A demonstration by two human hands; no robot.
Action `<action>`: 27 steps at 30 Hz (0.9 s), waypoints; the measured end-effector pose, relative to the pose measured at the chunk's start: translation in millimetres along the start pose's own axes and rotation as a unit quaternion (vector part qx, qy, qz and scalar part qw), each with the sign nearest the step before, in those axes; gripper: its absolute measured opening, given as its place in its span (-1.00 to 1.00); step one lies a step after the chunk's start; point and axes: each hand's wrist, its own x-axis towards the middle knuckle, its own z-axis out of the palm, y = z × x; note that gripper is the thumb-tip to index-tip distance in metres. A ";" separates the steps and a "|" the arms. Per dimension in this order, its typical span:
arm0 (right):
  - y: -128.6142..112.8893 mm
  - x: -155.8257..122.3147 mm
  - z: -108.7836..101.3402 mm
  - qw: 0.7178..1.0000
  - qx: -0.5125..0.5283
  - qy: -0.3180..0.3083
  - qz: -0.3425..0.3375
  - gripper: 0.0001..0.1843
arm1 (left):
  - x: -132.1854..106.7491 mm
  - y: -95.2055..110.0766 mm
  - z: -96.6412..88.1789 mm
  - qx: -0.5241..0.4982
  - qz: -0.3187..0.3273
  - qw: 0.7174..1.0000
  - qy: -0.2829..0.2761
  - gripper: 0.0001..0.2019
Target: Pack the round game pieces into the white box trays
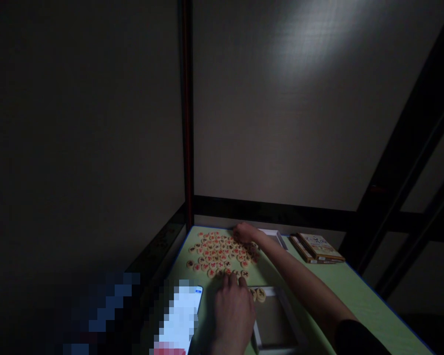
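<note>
Many round Chinese chess pieces with red or black characters lie spread face up on the green tabletop. My left hand is at the near edge of the spread, palm down, with its fingers reaching forward and slightly apart. Its fingertips touch or almost touch the front pieces. Stretched across to the far side, my right hand is over the back right pieces, fingers curled down; whatever is under them is hidden. Two pieces sit in the top left corner of a shallow white-rimmed tray beside my left hand.
A second white-rimmed tray stands at the back, partly behind my right forearm. Stacked flat boxes or books lie at the back right. A lit phone, blurred out, is left of my left hand. Walls close in behind and left.
</note>
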 end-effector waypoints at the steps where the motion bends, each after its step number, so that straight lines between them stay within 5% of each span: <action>1: -1.9 0.0 0.9 1.000 -0.001 0.002 0.004 -0.67 | 0.4 -0.2 0.1 0.000 -0.001 1.000 0.001 -0.66; 9: -18.0 -20.5 -7.6 0.996 0.035 0.083 0.011 -0.52 | 4.8 -7.0 3.7 -0.004 0.005 0.999 0.045 -0.67; 14: -20.3 -82.4 -13.7 0.982 0.091 0.158 -0.042 -0.63 | 13.2 -12.1 14.8 -0.140 0.008 0.980 0.143 -0.61; 17: -27.0 -135.5 -5.9 0.941 0.208 0.240 -0.117 -0.72 | 22.0 -12.5 21.2 -0.379 0.014 0.915 0.136 -0.62; 22: -48.3 -200.6 16.4 0.926 0.233 0.282 -0.097 -0.80 | 25.6 -6.1 22.1 -0.661 0.023 0.749 -0.037 -0.50; 27: -59.5 -216.5 35.5 0.927 0.215 0.302 -0.061 -0.72 | 17.0 -2.7 16.0 -0.709 0.001 0.697 -0.104 -0.44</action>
